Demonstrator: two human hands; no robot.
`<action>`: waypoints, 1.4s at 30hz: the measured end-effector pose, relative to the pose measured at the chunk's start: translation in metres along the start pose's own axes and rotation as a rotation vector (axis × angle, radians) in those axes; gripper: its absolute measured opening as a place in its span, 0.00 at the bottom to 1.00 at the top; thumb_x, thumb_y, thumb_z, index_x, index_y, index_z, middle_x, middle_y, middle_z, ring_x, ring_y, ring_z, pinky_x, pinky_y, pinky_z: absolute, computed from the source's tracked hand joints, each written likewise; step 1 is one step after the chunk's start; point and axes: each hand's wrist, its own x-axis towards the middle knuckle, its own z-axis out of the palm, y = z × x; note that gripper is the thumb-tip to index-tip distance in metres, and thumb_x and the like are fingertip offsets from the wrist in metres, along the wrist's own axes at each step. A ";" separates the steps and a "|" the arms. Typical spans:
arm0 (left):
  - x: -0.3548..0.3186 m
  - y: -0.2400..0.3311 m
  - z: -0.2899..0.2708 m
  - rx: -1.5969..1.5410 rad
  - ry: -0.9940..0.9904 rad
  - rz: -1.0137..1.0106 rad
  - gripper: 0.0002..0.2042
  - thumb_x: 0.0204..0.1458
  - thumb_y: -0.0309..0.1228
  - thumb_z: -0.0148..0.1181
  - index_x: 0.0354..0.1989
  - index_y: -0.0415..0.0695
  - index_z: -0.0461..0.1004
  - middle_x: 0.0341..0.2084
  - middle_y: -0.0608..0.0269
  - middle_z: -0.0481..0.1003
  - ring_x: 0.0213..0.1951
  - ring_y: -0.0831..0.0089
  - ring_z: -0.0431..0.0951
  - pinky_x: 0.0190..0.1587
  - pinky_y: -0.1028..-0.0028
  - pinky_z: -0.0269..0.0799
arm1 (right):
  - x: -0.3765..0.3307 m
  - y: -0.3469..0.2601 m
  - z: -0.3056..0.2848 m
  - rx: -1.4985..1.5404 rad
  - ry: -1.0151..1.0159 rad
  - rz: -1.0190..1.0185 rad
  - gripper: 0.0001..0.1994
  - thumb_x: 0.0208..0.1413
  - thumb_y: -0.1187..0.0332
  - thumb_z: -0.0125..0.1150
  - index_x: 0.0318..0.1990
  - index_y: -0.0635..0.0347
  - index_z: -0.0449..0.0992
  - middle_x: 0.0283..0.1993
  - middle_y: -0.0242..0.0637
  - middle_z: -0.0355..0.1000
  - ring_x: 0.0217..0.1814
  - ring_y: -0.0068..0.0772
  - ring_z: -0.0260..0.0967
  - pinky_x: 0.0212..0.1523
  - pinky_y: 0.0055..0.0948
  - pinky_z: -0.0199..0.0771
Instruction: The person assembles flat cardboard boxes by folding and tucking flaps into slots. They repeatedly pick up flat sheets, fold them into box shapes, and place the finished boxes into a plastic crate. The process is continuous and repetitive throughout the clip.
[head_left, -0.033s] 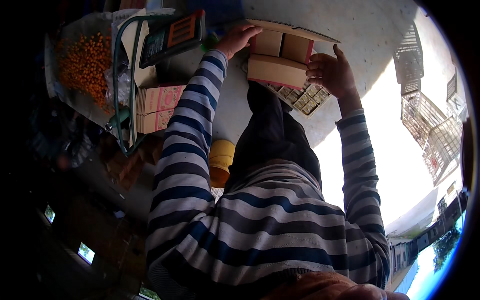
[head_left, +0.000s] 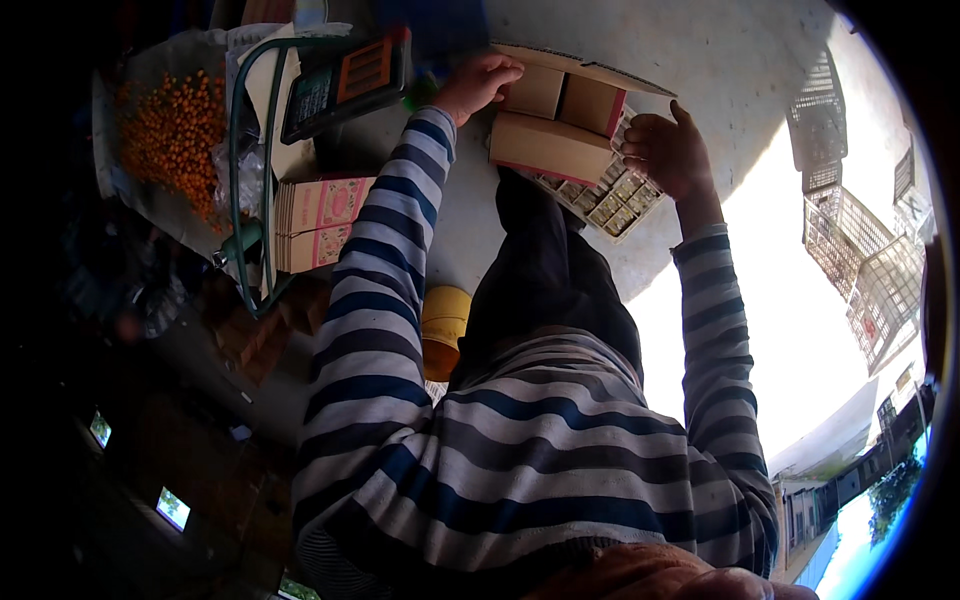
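A cardboard box (head_left: 550, 140) with pink edges stands with its flaps up, its brown inside showing. My left hand (head_left: 480, 87) has its fingers curled at the box's upper left corner and appears to grip the edge there. Just off the right side is my right hand (head_left: 668, 152), thumb raised and fingers loosely bent apart, with nothing in it. The tip of the long far flap comes close to that thumb. Under the box lies a pale crate (head_left: 625, 205) with a gridded surface, partly covered by it.
To the left, a green metal frame (head_left: 238, 150) carries a dark scale with a keypad (head_left: 345, 85). Folded pink-and-brown cartons (head_left: 325, 220) are stacked beside it. Small orange fruits (head_left: 175, 140) fill a lined container. A yellow bucket (head_left: 445, 320) stands by my legs.
The box has tilted slightly, its near side shifting left and down. My right hand has moved a little right and down, away from the box's side. My left hand stays at its corner.
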 end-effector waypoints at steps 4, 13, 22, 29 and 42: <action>-0.003 -0.022 -0.008 -0.254 0.213 0.034 0.17 0.62 0.43 0.52 0.50 0.45 0.75 0.47 0.63 0.77 0.51 0.71 0.77 0.48 0.68 0.73 | 0.002 -0.019 0.034 0.023 0.011 0.056 0.34 0.63 0.38 0.44 0.46 0.68 0.73 0.39 0.50 0.75 0.37 0.47 0.75 0.36 0.39 0.77; -0.026 0.035 -0.001 0.143 0.131 0.377 0.32 0.50 0.51 0.67 0.57 0.41 0.72 0.55 0.55 0.72 0.57 0.62 0.73 0.58 0.62 0.67 | 0.019 0.023 0.018 0.025 -0.201 -0.038 0.21 0.59 0.68 0.55 0.58 0.70 0.66 0.50 0.47 0.73 0.47 0.39 0.77 0.48 0.36 0.80; 0.043 0.034 0.014 0.868 -0.368 0.198 0.53 0.31 0.46 0.78 0.68 0.39 0.58 0.63 0.47 0.65 0.64 0.53 0.65 0.67 0.65 0.61 | 0.027 0.048 0.002 -0.174 -0.139 -0.148 0.23 0.56 0.76 0.55 0.61 0.69 0.67 0.56 0.43 0.72 0.57 0.36 0.72 0.59 0.35 0.74; 0.061 0.069 0.027 0.872 -0.599 0.087 0.46 0.36 0.44 0.75 0.66 0.38 0.62 0.58 0.49 0.71 0.58 0.59 0.72 0.60 0.67 0.68 | 0.047 0.046 -0.010 -0.493 0.044 -0.414 0.16 0.56 0.77 0.60 0.53 0.65 0.76 0.46 0.33 0.77 0.48 0.22 0.73 0.51 0.27 0.73; 0.107 0.107 0.050 0.861 -0.620 0.210 0.22 0.51 0.34 0.63 0.54 0.41 0.76 0.44 0.54 0.81 0.45 0.63 0.80 0.50 0.68 0.73 | 0.061 0.020 -0.019 -0.356 0.201 -0.552 0.12 0.58 0.77 0.60 0.49 0.65 0.77 0.44 0.33 0.78 0.44 0.22 0.73 0.47 0.25 0.74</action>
